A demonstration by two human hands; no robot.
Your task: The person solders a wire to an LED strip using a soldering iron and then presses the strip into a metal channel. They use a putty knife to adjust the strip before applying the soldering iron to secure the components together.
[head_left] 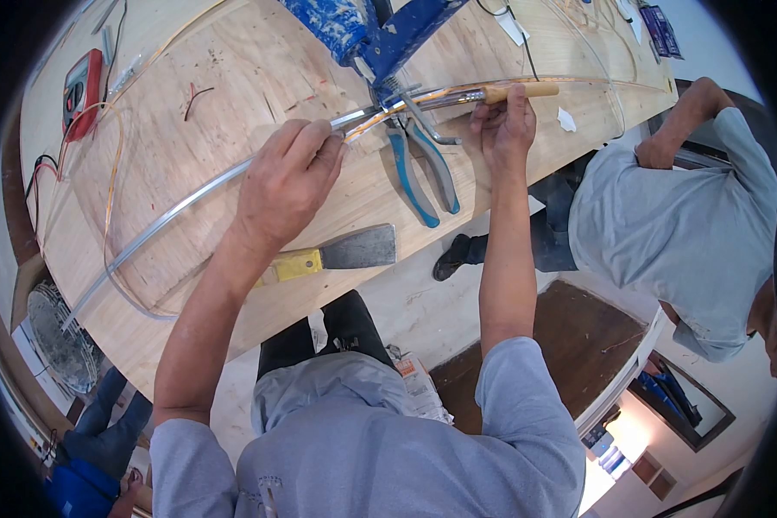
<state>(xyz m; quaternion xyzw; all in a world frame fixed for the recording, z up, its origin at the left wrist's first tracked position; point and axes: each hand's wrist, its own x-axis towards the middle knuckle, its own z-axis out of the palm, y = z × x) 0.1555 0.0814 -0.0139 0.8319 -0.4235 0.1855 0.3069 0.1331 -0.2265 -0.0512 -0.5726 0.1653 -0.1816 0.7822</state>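
My left hand (289,177) is closed in a pinch over a long, curved, silvery strip (181,205) that crosses the bench. Just beyond its fingertips, an orange-and-clear LED strip (364,128) runs to the blue-painted vise (388,52). In my right hand (505,129) is a wooden-handled soldering iron (540,89), its metal shaft pointing left toward the vise jaws, where the tip is hard to make out. Blue-and-grey pliers (425,177) lie with handles spread between my hands. Below my left hand rests a yellow-handled putty knife (358,249).
A red multimeter (82,93) with leads lies at the left of the plywood bench (181,164). Loose wires and a white scrap (565,119) are on top. Another person (665,224) stands at right; a fan (60,337) sits lower left.
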